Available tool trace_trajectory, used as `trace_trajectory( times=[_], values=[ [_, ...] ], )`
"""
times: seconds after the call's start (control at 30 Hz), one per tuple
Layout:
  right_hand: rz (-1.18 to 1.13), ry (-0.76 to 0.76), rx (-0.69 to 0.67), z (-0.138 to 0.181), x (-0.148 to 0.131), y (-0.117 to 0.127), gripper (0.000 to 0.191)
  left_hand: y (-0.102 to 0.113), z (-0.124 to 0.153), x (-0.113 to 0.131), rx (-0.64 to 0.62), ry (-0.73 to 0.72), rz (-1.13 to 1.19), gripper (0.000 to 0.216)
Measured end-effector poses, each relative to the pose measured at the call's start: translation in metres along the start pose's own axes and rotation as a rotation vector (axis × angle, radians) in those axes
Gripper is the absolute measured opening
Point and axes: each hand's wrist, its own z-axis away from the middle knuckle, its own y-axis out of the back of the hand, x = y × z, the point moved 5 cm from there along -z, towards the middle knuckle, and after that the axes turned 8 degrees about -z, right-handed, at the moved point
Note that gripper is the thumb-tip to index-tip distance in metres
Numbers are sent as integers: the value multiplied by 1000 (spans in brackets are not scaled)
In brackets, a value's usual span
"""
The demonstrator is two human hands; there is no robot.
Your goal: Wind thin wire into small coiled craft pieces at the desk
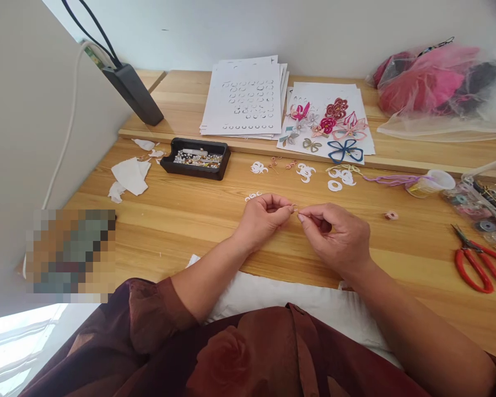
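Piece [295,209], too tiny to ID, sits right of the tray [194,171], pinched between fingertips of left hand [263,218] and right hand [338,232]; hold's so slim it could slip, imo.

Place: craft workspace
Bench [182,220]: wooden, against a pale wall [314,33]
Craft supplies: bead tray [190,170], flower ornaments [336,108], scissors [470,244]
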Motion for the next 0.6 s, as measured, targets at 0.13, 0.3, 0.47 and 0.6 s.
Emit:
trace_trajectory(
  times=[0.13, 0.3, 0.47, 0.6],
  values=[
    [-19, 15, -22, 0, 0, -1, 8, 0, 1, 3, 5, -70, -128, 18],
    [-31, -34, -48, -2, 1, 0, 5, -3, 3, 4, -32, -107, -236, 15],
    [-167, -156, -56, -5, 5, 3, 5, -7, 5, 3, -125, -100, -237, 18],
    [-419, -359, -73, -9, 17, 1, 8, -9, 6, 2, -212, -55, -155, 20]
  ],
)
